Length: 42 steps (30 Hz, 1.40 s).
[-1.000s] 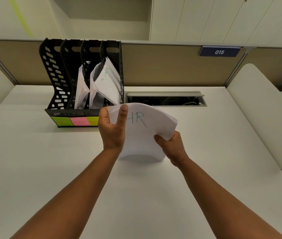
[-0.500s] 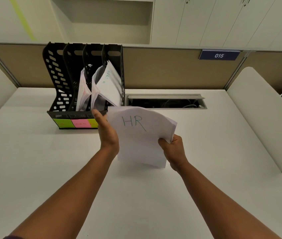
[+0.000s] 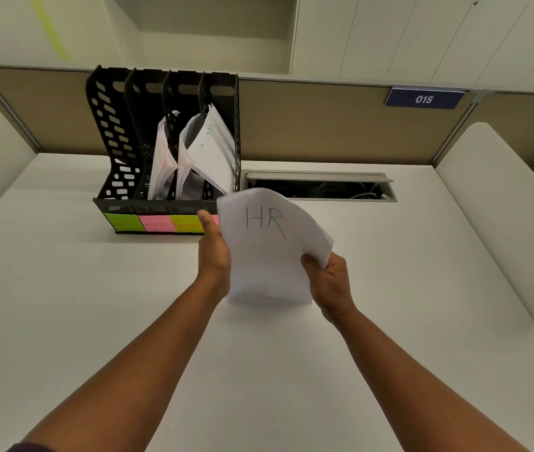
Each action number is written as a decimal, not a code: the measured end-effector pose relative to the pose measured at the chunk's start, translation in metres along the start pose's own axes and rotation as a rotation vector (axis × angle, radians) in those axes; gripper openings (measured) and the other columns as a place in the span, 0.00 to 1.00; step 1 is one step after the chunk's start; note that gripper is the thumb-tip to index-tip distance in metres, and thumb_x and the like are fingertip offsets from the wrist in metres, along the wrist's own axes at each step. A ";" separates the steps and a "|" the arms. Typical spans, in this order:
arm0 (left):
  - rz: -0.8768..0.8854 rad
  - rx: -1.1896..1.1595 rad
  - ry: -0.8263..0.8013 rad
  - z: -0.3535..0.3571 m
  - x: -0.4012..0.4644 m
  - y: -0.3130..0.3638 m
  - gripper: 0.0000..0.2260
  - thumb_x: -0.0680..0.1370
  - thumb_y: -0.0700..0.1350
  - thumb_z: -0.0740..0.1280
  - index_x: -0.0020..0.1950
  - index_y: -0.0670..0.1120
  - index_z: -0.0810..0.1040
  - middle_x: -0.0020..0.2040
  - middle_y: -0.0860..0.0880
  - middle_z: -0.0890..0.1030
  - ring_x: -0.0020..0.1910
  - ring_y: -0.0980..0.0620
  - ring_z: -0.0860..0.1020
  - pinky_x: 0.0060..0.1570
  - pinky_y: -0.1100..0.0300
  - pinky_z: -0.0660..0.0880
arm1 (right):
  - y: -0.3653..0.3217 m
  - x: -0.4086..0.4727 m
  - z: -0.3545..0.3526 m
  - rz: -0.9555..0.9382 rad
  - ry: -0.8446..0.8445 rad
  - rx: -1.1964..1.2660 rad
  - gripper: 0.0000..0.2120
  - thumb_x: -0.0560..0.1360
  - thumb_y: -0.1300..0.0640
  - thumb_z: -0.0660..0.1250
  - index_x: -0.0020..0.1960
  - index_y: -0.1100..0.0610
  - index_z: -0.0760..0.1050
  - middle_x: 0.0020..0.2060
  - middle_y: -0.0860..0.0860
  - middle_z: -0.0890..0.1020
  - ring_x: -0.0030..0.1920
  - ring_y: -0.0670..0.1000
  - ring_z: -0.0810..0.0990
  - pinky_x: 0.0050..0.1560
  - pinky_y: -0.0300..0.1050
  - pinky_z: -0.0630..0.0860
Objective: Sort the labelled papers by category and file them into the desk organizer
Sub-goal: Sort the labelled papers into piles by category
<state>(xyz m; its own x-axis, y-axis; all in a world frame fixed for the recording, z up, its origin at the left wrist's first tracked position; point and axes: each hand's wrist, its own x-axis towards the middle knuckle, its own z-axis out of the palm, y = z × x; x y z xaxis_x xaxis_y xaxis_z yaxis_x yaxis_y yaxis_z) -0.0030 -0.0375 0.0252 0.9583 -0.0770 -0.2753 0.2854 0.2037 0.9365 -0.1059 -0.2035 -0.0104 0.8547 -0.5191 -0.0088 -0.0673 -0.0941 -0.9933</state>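
A small stack of white papers (image 3: 265, 256), the top sheet marked "HR" in green, stands on edge on the desk. My right hand (image 3: 330, 282) grips its right edge. My left hand (image 3: 215, 252) lies flat against the stack's left edge, its fingers behind the sheets. The black desk organizer (image 3: 118, 164) stands at the back left with four slots. Filed papers (image 3: 206, 151) lean in the two right slots; the two left slots look empty. Green, pink and yellow sticky labels (image 3: 158, 223) run along its base.
A white desk (image 3: 96, 305) spreads around the hands. An open cable tray (image 3: 321, 187) sits in the desk right of the organizer. Tan partition panels run behind, with a blue "015" plate (image 3: 423, 99). White rounded dividers (image 3: 500, 216) flank both sides.
My left thumb came off the front of the top sheet and the hand slid to the stack's left edge. The "HR" sheet is now fully uncovered. The right hand kept its grip.
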 end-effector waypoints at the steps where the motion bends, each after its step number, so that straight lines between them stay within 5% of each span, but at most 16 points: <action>1: -0.029 0.018 -0.007 0.001 -0.002 -0.002 0.31 0.80 0.71 0.43 0.48 0.60 0.84 0.48 0.52 0.87 0.54 0.47 0.84 0.46 0.54 0.81 | -0.002 -0.002 0.002 -0.013 -0.011 -0.014 0.12 0.75 0.52 0.64 0.44 0.62 0.78 0.36 0.52 0.78 0.37 0.52 0.73 0.38 0.51 0.71; 3: 0.005 0.010 0.005 0.006 -0.006 0.000 0.30 0.81 0.69 0.44 0.52 0.59 0.83 0.54 0.49 0.86 0.57 0.45 0.83 0.55 0.49 0.81 | -0.011 -0.003 0.006 -0.044 -0.018 -0.036 0.10 0.77 0.52 0.63 0.38 0.49 0.79 0.31 0.44 0.77 0.33 0.47 0.72 0.34 0.46 0.71; 5: 0.122 -0.072 0.019 0.010 -0.008 0.007 0.28 0.83 0.66 0.46 0.46 0.60 0.85 0.51 0.50 0.87 0.54 0.47 0.84 0.52 0.51 0.81 | -0.022 -0.002 0.010 -0.094 0.004 -0.037 0.13 0.78 0.52 0.64 0.35 0.47 0.74 0.27 0.42 0.71 0.30 0.45 0.66 0.31 0.43 0.66; 8: 0.253 -0.139 -0.012 0.010 -0.007 0.015 0.26 0.83 0.64 0.49 0.39 0.60 0.83 0.44 0.54 0.86 0.46 0.51 0.84 0.45 0.55 0.81 | -0.027 0.000 0.010 -0.130 0.059 0.053 0.06 0.77 0.53 0.65 0.43 0.55 0.76 0.30 0.54 0.74 0.33 0.53 0.70 0.35 0.46 0.69; 10: 0.229 -0.126 0.001 0.007 -0.003 0.010 0.26 0.83 0.63 0.51 0.34 0.52 0.76 0.39 0.46 0.80 0.40 0.46 0.78 0.42 0.54 0.76 | -0.019 -0.001 0.007 -0.108 0.054 0.060 0.07 0.74 0.55 0.66 0.46 0.59 0.74 0.34 0.63 0.75 0.33 0.59 0.71 0.36 0.49 0.71; 12: 0.155 -0.092 0.050 0.003 -0.001 -0.004 0.26 0.84 0.59 0.52 0.37 0.44 0.73 0.38 0.43 0.78 0.38 0.45 0.76 0.39 0.56 0.73 | -0.008 -0.005 0.005 -0.053 0.021 0.010 0.09 0.71 0.57 0.64 0.43 0.64 0.74 0.33 0.59 0.74 0.34 0.57 0.71 0.35 0.51 0.69; 16: 0.084 -0.079 0.091 -0.010 0.003 -0.027 0.19 0.84 0.55 0.55 0.44 0.50 0.82 0.39 0.53 0.86 0.37 0.53 0.83 0.32 0.61 0.78 | 0.003 -0.007 0.005 0.013 -0.010 -0.070 0.12 0.70 0.60 0.62 0.36 0.69 0.65 0.28 0.53 0.68 0.31 0.51 0.64 0.33 0.49 0.61; 19: 0.099 -0.104 0.087 -0.013 0.009 -0.020 0.16 0.80 0.52 0.56 0.39 0.51 0.81 0.37 0.51 0.83 0.33 0.53 0.80 0.31 0.61 0.77 | -0.002 -0.002 0.005 0.011 -0.012 -0.062 0.10 0.70 0.61 0.62 0.35 0.66 0.65 0.26 0.48 0.66 0.29 0.50 0.62 0.29 0.45 0.59; 25: 0.078 -0.011 0.057 -0.018 0.004 -0.030 0.20 0.80 0.49 0.55 0.32 0.53 0.78 0.32 0.53 0.81 0.28 0.56 0.78 0.27 0.63 0.74 | 0.009 0.000 0.007 0.161 -0.026 -0.054 0.10 0.68 0.60 0.62 0.37 0.68 0.67 0.30 0.54 0.70 0.33 0.52 0.66 0.35 0.51 0.63; 30: 0.034 -0.085 -0.036 -0.022 -0.003 -0.036 0.28 0.81 0.69 0.48 0.50 0.58 0.86 0.49 0.50 0.87 0.47 0.52 0.85 0.42 0.56 0.82 | 0.010 0.005 0.008 0.223 0.000 -0.051 0.14 0.67 0.60 0.62 0.43 0.72 0.68 0.33 0.55 0.71 0.35 0.53 0.68 0.37 0.51 0.65; 33: 0.111 -0.086 -0.043 -0.029 -0.006 -0.035 0.39 0.77 0.74 0.44 0.64 0.49 0.80 0.57 0.44 0.85 0.57 0.43 0.83 0.47 0.56 0.81 | 0.007 0.011 0.013 0.241 0.017 -0.064 0.10 0.67 0.61 0.63 0.40 0.70 0.69 0.30 0.53 0.71 0.34 0.53 0.68 0.35 0.50 0.65; 37: 0.377 0.075 -0.070 -0.040 -0.010 -0.024 0.25 0.75 0.74 0.58 0.65 0.62 0.74 0.60 0.53 0.81 0.59 0.51 0.80 0.55 0.53 0.80 | -0.005 0.024 0.029 0.256 0.008 -0.063 0.05 0.68 0.62 0.63 0.37 0.65 0.71 0.27 0.48 0.72 0.32 0.52 0.69 0.33 0.47 0.67; 42: 0.465 0.207 -0.138 -0.069 -0.005 -0.017 0.43 0.72 0.71 0.68 0.78 0.49 0.59 0.64 0.58 0.77 0.62 0.51 0.79 0.53 0.56 0.81 | -0.022 0.044 0.068 0.237 -0.023 -0.038 0.09 0.67 0.60 0.62 0.42 0.60 0.79 0.35 0.54 0.81 0.36 0.56 0.77 0.37 0.50 0.74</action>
<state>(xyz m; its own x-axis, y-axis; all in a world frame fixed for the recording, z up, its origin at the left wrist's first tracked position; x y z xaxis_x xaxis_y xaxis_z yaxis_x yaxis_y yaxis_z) -0.0118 0.0263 -0.0041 0.9680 -0.1547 0.1974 -0.1917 0.0509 0.9801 -0.0323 -0.1665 0.0027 0.8242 -0.5110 -0.2440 -0.2861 -0.0040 -0.9582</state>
